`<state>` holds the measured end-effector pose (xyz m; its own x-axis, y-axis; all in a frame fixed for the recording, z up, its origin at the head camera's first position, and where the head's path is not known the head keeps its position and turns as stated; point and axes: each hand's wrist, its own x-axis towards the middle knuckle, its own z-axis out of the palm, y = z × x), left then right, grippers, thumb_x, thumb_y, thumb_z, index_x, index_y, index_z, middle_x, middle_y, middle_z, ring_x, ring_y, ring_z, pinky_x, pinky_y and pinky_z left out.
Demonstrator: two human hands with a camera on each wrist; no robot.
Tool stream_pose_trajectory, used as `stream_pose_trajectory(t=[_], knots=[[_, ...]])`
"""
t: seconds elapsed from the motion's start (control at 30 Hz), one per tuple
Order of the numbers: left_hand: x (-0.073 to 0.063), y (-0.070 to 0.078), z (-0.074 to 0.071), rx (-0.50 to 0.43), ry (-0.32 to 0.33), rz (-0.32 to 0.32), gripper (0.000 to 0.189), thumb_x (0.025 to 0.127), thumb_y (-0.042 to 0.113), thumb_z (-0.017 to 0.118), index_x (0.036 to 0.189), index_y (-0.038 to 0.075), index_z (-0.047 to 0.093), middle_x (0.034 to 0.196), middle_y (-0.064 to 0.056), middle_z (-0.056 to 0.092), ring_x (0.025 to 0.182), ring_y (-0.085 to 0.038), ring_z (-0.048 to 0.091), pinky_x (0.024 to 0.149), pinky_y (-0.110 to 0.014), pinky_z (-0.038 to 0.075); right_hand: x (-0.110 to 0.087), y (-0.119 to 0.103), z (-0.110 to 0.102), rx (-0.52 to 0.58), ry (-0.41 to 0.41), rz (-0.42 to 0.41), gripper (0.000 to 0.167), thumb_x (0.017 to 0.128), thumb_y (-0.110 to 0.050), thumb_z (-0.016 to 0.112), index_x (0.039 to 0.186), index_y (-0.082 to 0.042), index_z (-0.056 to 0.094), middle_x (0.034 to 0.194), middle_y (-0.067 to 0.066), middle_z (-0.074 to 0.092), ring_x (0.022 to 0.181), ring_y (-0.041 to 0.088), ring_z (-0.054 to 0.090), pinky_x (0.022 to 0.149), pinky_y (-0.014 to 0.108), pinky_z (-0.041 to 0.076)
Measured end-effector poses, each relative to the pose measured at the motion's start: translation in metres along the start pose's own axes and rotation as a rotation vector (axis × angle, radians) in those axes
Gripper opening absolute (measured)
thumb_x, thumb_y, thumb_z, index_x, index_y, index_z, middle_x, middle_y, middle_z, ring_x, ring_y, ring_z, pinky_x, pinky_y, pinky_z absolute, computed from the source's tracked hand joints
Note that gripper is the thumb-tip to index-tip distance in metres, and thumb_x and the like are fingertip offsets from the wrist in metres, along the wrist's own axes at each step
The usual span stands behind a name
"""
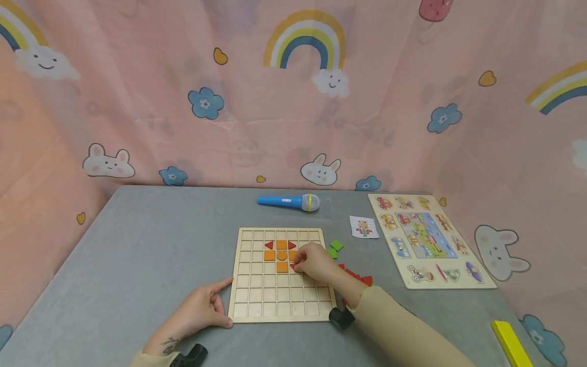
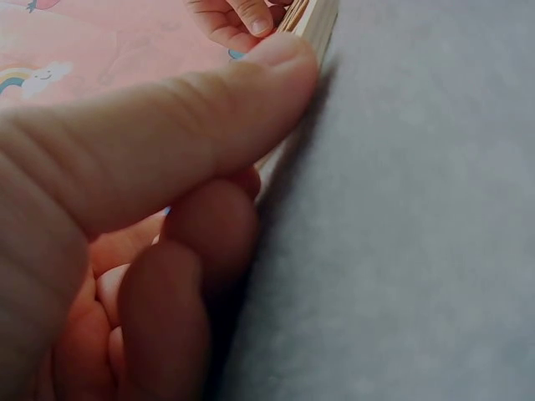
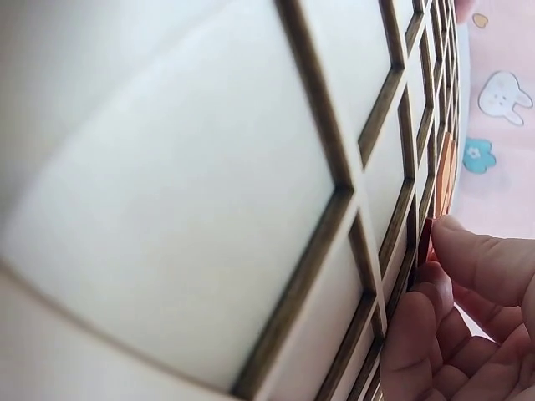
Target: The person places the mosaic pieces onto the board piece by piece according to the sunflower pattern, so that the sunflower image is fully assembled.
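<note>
My right hand (image 1: 317,261): pinches red tile (image 1: 293,267) at board (image 1: 257,295), just right of lowest orange tile (image 1: 282,267). My left hand (image 1: 202,307): thumb, forefinger spread along board's left edge. Step, I judge: seating; next calls for squaring tile flush, then releasing.

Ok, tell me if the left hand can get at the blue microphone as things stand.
Probably yes, with a forward stretch: the left hand only touches the wooden board, and nothing seems to block the way past the board's left side to the blue microphone beyond.
</note>
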<state>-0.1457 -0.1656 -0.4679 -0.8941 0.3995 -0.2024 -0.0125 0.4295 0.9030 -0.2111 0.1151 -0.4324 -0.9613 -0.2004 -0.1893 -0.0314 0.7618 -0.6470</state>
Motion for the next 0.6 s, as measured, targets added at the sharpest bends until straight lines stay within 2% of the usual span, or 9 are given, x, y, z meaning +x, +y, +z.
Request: stream_pose_trajectory(t=[0.43, 0.6], knots=[[0.0, 0.001, 0.001, 0.008, 0.0, -0.003, 0.103, 0.054, 0.006, 0.086, 0.14, -0.008, 0.031, 0.056, -0.004, 0.059, 0.047, -0.011, 0.049, 0.042, -0.025, 0.038, -0.001, 0.0, 0.0, -0.026, 0.004, -0.019, 0.008, 0.077, -0.006, 0.072, 0.073, -0.008, 0.065, 0.074, 0.001, 0.058, 0.069, 0.016, 0.049, 0.06, 0.026, 0.041], [0.001, 0.001, 0.0, -0.002, -0.004, -0.012, 0.103, 0.054, 0.007, 0.086, 0.14, -0.008, 0.031, 0.057, -0.005, 0.059, 0.047, -0.011, 0.049, 0.043, -0.026, 0.039, -0.001, -0.002, -0.023, -0.023, 0.054, -0.034, 0.003, 0.079, -0.006, 0.069, 0.08, -0.004, 0.067, 0.074, 0.003, 0.057, 0.068, 0.016, 0.049, 0.06, 0.025, 0.041]])
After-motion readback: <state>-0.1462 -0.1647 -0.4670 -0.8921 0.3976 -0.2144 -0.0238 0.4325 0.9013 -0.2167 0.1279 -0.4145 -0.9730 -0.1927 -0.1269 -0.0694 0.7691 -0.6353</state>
